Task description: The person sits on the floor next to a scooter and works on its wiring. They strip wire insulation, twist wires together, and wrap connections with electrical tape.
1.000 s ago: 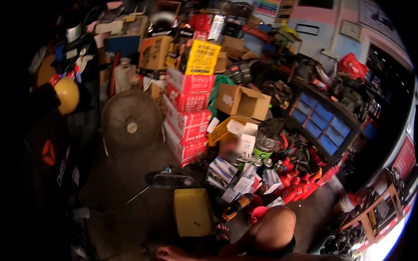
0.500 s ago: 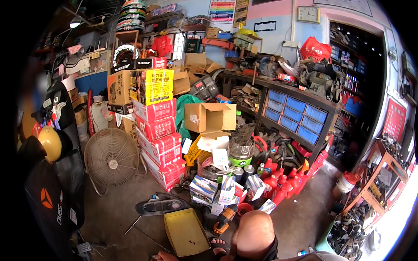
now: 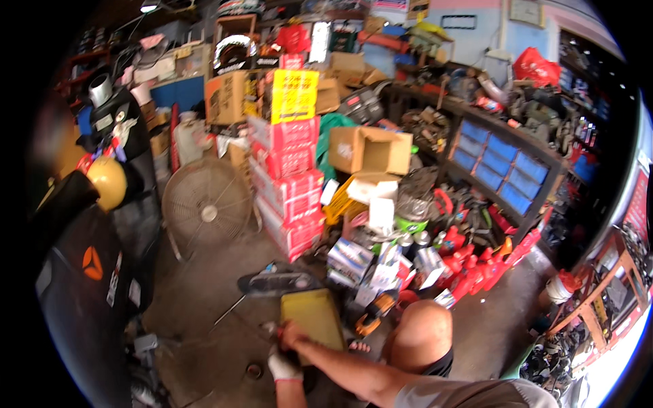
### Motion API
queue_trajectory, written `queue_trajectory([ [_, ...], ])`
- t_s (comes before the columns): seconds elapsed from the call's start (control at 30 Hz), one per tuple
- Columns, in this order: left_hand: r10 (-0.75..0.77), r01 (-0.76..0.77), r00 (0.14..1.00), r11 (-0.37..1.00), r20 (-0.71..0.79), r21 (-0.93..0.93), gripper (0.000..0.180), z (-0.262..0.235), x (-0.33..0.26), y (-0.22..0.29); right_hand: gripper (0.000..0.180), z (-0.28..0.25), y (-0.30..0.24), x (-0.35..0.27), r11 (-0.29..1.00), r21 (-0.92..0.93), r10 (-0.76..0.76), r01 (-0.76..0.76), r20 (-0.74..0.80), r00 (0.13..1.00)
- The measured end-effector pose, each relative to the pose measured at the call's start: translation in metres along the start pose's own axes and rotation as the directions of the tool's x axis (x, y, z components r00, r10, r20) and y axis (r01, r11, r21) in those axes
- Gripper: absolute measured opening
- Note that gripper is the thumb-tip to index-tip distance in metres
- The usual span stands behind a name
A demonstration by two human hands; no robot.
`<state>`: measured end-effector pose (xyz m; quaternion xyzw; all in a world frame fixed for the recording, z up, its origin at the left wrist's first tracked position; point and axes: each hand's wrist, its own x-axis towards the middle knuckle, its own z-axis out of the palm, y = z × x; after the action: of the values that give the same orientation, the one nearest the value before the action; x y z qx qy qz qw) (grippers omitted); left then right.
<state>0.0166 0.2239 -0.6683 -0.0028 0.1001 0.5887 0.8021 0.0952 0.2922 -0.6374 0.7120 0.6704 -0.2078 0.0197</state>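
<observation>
My right hand (image 3: 292,335), bare, reaches over the left edge of a shallow yellow tray (image 3: 320,314) on the floor. Its fingers look closed, but motion blur hides what they hold, if anything. A small dark shape shows just beyond its fingertips. Close below it is my left hand (image 3: 284,368), in a whitish work glove; its fingers are smeared. A thin metal rod tool (image 3: 228,311) lies on the floor left of the tray. A dark ring-shaped part (image 3: 254,370) sits left of the gloved hand. An orange and black cordless drill (image 3: 371,318) lies right of the tray.
A long black part (image 3: 279,283) lies beyond the tray. Small boxes (image 3: 349,260) and red bottles (image 3: 469,272) crowd the floor ahead. A floor fan (image 3: 208,212) and stacked red-and-white boxes (image 3: 291,194) stand behind. Black scooter bodywork (image 3: 85,272) rises at left; my bent knee (image 3: 425,330) is at right.
The view has swung left and down, so the scene sits further right and higher. My right arm has come in across the tray's near side, and my gloved left hand has come up beside it.
</observation>
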Motion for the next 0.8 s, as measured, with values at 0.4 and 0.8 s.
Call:
queue_trajectory([
  [0.4, 0.209, -0.144, 0.961, 0.937, -0.179, 0.319, 0.031, 0.1, -0.072, -0.006, 0.03, -0.071, 0.008, 0.04, 0.826, 0.556, 0.36, -0.095, -0.389, 0.848],
  [0.8, 0.54, 0.021, 0.831, 0.206, -0.132, 0.978, 0.036, 0.019, -0.063, 0.085, 0.043, -0.01, -0.086, -0.031, 0.323, 0.894, -0.395, -0.31, 0.425, 0.814],
])
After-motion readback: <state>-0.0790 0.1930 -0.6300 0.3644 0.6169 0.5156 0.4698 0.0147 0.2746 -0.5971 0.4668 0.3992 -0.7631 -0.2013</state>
